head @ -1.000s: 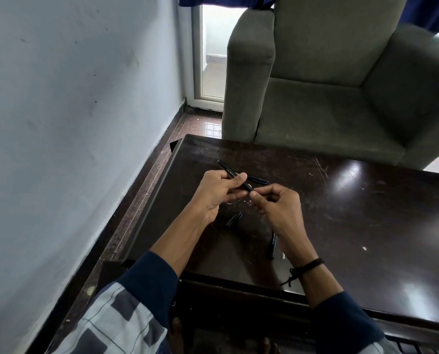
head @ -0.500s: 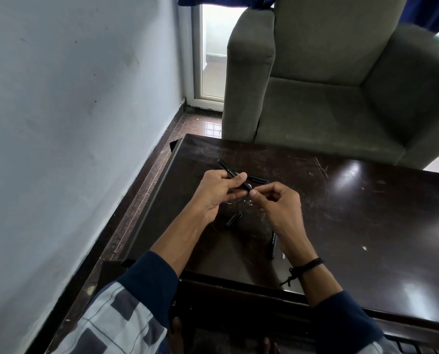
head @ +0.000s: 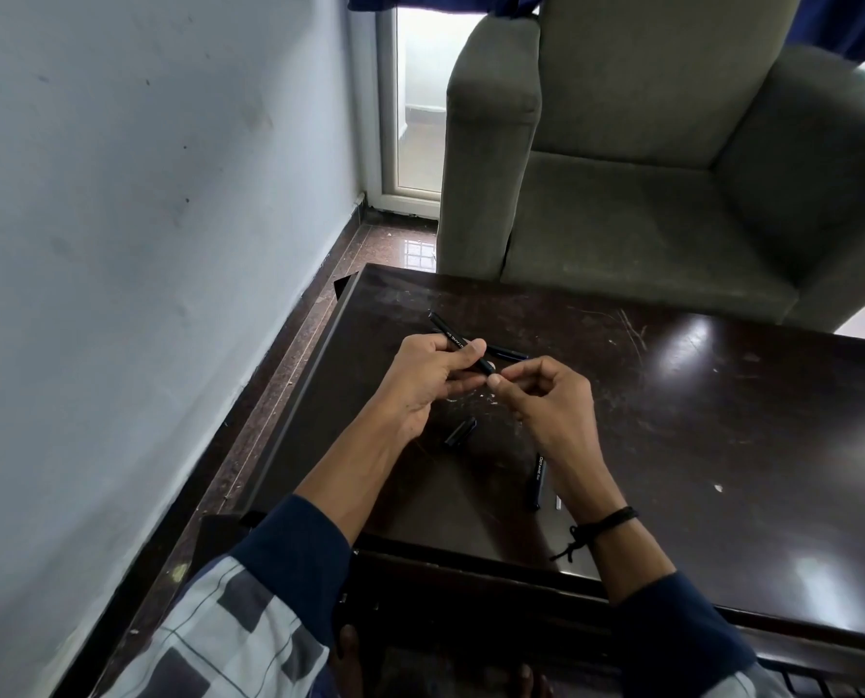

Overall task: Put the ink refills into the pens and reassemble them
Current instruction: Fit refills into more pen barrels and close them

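Observation:
My left hand (head: 427,377) grips a black pen barrel (head: 450,335) that slants up and away to the left above the dark table (head: 722,420). My right hand (head: 546,400) has its thumb and fingertips pinched together right at the barrel's near end; what they pinch is too small to see. A short black pen part (head: 460,431) lies on the table between my wrists. Another black pen barrel (head: 539,481) lies partly under my right wrist, with a small pale piece (head: 558,502) beside it. One more black part (head: 508,351) lies behind my hands.
A grey armchair (head: 672,168) stands close behind the table's far edge. A pale wall (head: 143,244) runs along the left, with a strip of brown floor (head: 289,355) between it and the table. The table's right half shows glare spots and a white speck (head: 718,488).
Almost nothing differs; both hands stay together over the table, with the right fingertips shifting slightly at the barrel's end.

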